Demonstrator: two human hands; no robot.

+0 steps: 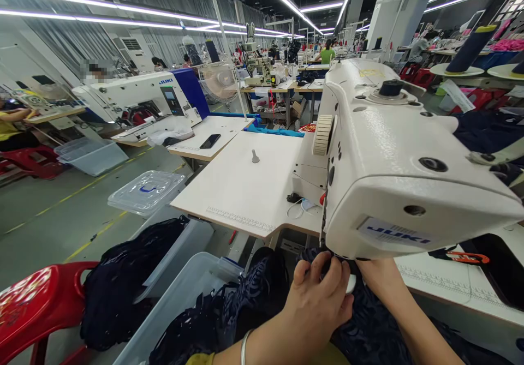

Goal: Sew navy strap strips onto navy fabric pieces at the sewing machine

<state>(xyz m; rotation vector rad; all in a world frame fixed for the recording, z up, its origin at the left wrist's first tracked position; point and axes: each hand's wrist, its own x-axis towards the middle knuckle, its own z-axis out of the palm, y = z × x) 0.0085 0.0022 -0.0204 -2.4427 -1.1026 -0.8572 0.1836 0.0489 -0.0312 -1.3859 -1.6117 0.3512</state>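
A white JUKI sewing machine [393, 201] fills the right side, its head hanging over my hands. Below it, my left hand [317, 297] is closed, with curled fingers gripping a bunch of dark navy fabric [309, 253]. A small white piece [351, 283] shows beside its fingertips; I cannot make out what it is. My right hand [374, 272] reaches in under the machine head from the right, and its fingers are hidden. Navy strips [368, 321] hang in a mass between my forearms and spill leftward over my lap.
Clear plastic bins [180, 294] stand at lower left, beside a red stool [45, 299] and a navy pile [123, 283]. The white machine table [245, 185] extends ahead. A black phone [501, 269] and orange-handled snips [466, 257] lie at right. Another JUKI machine [135, 100] stands left.
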